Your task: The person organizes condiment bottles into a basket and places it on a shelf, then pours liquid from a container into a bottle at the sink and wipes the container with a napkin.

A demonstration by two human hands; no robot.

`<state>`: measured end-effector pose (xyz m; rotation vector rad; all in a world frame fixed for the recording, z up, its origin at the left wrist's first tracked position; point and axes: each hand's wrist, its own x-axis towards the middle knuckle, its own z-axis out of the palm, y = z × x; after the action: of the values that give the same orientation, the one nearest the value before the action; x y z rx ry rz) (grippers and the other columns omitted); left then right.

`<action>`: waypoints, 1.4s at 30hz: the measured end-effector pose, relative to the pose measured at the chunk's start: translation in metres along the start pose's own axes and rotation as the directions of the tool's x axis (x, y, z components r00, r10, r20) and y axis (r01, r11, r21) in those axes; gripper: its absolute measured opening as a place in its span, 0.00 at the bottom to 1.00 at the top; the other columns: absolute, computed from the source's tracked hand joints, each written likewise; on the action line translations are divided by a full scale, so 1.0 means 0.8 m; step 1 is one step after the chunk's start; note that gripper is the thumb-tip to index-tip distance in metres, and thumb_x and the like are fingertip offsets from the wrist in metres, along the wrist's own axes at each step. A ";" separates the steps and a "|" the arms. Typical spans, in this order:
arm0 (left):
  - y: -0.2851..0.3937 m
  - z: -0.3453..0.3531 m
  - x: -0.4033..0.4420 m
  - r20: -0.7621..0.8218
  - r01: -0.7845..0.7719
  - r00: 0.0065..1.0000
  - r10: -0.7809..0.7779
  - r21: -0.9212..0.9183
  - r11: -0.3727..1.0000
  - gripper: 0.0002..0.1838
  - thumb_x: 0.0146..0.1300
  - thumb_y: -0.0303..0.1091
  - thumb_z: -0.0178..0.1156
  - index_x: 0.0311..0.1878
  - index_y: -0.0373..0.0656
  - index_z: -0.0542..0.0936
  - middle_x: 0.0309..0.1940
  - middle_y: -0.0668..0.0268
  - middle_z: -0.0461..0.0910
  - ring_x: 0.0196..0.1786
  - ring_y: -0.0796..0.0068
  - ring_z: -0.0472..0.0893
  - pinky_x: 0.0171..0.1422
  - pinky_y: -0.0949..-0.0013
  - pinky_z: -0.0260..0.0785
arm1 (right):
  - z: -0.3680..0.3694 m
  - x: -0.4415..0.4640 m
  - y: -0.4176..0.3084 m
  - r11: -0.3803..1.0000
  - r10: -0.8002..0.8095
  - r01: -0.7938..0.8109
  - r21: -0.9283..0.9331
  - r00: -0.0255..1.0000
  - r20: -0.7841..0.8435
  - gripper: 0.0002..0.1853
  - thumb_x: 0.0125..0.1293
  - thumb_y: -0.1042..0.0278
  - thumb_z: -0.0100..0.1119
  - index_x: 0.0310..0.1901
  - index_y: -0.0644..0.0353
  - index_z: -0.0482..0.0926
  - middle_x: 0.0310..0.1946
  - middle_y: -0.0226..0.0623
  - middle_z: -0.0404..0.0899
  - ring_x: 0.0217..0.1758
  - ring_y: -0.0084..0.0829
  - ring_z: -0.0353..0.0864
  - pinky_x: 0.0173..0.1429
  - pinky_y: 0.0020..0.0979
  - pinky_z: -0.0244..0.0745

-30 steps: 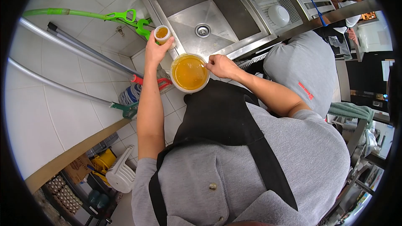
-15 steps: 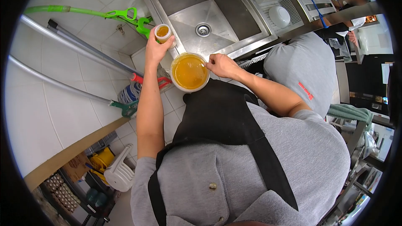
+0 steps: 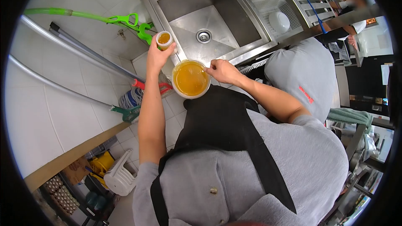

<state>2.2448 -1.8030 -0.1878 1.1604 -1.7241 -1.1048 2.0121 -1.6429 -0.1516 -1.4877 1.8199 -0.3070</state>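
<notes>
My left hand point(image 3: 155, 57) is wrapped round a small white-rimmed cup point(image 3: 163, 39) of amber liquid, upright beside the sink's near left corner. Lower and to the right is a larger round clear tub point(image 3: 191, 79), partly filled with the same yellow-amber liquid. My right hand point(image 3: 223, 72) pinches the tub's right rim, its fingertips closed at the edge. Whether those fingers also hold something small inside the tub, I cannot tell. The tub sits in front of my black apron point(image 3: 217, 115), just short of the sink edge; what supports it from below is hidden.
A steel sink point(image 3: 190, 48) with a drain lies ahead. Right of it, a rack holds a white bowl point(image 3: 279, 21). Green-handled point(image 3: 125, 19) and grey poles lean along the left wall. A large grey sack-like bulk point(image 3: 301, 75) stands at right; another person point(image 3: 356, 8) is beyond.
The whole view has shifted slightly, so the sink, cup and tub appear a little lower. Both hands keep the same hold.
</notes>
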 end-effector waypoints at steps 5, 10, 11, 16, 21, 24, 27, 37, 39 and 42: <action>-0.001 0.000 -0.003 -0.017 0.012 1.000 -0.012 0.001 1.000 0.33 0.56 0.43 0.77 0.61 0.38 0.77 0.51 0.56 0.85 0.55 0.63 0.84 0.60 0.62 0.74 | -0.022 0.009 -0.021 1.000 -0.028 0.027 -0.008 0.996 -0.087 0.26 0.68 0.44 0.62 0.37 0.67 0.83 0.31 0.56 0.85 0.41 0.55 0.87 0.48 0.48 0.79; 0.000 0.000 -0.003 -0.029 0.020 0.999 -0.020 0.031 0.999 0.33 0.55 0.43 0.78 0.60 0.39 0.77 0.51 0.56 0.85 0.55 0.63 0.85 0.60 0.62 0.74 | -0.027 0.050 -0.068 0.958 -0.269 0.286 0.014 0.916 -0.298 0.30 0.63 0.47 0.71 0.55 0.66 0.77 0.48 0.54 0.85 0.46 0.52 0.87 0.50 0.44 0.80; 0.002 0.000 -0.004 -0.039 0.025 0.999 -0.023 0.040 0.999 0.33 0.54 0.42 0.78 0.60 0.39 0.77 0.51 0.56 0.85 0.55 0.62 0.85 0.60 0.61 0.75 | -0.024 0.062 -0.078 0.958 -0.270 0.287 0.014 0.916 -0.297 0.30 0.63 0.47 0.71 0.55 0.66 0.77 0.48 0.54 0.85 0.46 0.52 0.87 0.50 0.44 0.80; -0.014 0.001 -0.004 -0.038 0.016 0.999 -0.016 0.012 1.000 0.35 0.49 0.36 0.79 0.61 0.41 0.77 0.52 0.56 0.85 0.57 0.61 0.84 0.60 0.61 0.75 | -0.010 0.110 -0.120 0.842 -0.514 0.539 -0.041 0.775 -0.369 0.33 0.59 0.53 0.74 0.60 0.65 0.75 0.55 0.52 0.82 0.57 0.52 0.83 0.60 0.44 0.79; -0.024 0.003 0.000 -0.057 0.027 0.998 -0.027 -0.009 1.000 0.36 0.46 0.32 0.78 0.62 0.44 0.76 0.54 0.57 0.85 0.58 0.60 0.84 0.61 0.60 0.75 | -0.005 0.134 -0.134 0.853 -0.492 0.523 -0.005 0.799 -0.344 0.33 0.55 0.54 0.74 0.59 0.65 0.76 0.53 0.52 0.83 0.58 0.53 0.82 0.61 0.45 0.78; -0.016 0.002 -0.005 -0.049 0.030 0.998 -0.030 -0.009 1.000 0.36 0.46 0.32 0.78 0.62 0.45 0.77 0.54 0.59 0.85 0.57 0.61 0.84 0.62 0.61 0.74 | -0.002 0.141 -0.134 0.866 -0.477 0.500 -0.002 0.824 -0.307 0.33 0.54 0.53 0.73 0.58 0.65 0.78 0.52 0.52 0.83 0.57 0.52 0.82 0.60 0.44 0.78; -0.011 0.000 -0.006 -0.037 0.012 0.999 -0.013 -0.042 0.999 0.36 0.46 0.31 0.77 0.62 0.44 0.77 0.53 0.60 0.85 0.57 0.63 0.84 0.62 0.62 0.74 | -0.008 0.147 -0.134 0.855 -0.515 0.512 -0.082 0.820 -0.250 0.32 0.53 0.53 0.73 0.56 0.65 0.79 0.50 0.52 0.84 0.55 0.51 0.84 0.59 0.43 0.79; -0.063 -0.012 -0.032 0.042 0.150 0.988 -0.147 -0.064 0.987 0.54 0.49 0.44 0.79 0.77 0.37 0.62 0.65 0.50 0.77 0.68 0.54 0.76 0.71 0.57 0.69 | 0.003 0.153 -0.126 0.859 -0.472 0.509 0.057 0.831 -0.294 0.31 0.52 0.53 0.76 0.56 0.60 0.81 0.49 0.47 0.87 0.53 0.47 0.86 0.58 0.41 0.80; -0.079 -0.014 -0.035 0.068 0.188 0.980 -0.186 -0.016 0.982 0.57 0.49 0.46 0.79 0.78 0.38 0.59 0.67 0.49 0.76 0.69 0.52 0.76 0.73 0.56 0.68 | 0.007 0.158 -0.123 0.852 -0.478 0.520 0.062 0.821 -0.312 0.31 0.52 0.52 0.76 0.56 0.60 0.81 0.49 0.46 0.87 0.53 0.47 0.86 0.59 0.41 0.79; -0.097 -0.012 -0.038 0.080 0.223 0.973 -0.217 -0.070 0.972 0.57 0.49 0.46 0.79 0.79 0.38 0.59 0.67 0.48 0.75 0.70 0.53 0.75 0.72 0.54 0.68 | 0.001 0.151 -0.128 0.844 -0.480 0.530 0.080 0.814 -0.328 0.31 0.53 0.51 0.77 0.56 0.60 0.81 0.49 0.45 0.87 0.53 0.47 0.86 0.59 0.41 0.79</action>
<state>2.2845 -1.7928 -0.2609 1.3002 -1.6182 -1.3504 2.0831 -1.7837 -0.1373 -1.8658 1.5270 -0.9732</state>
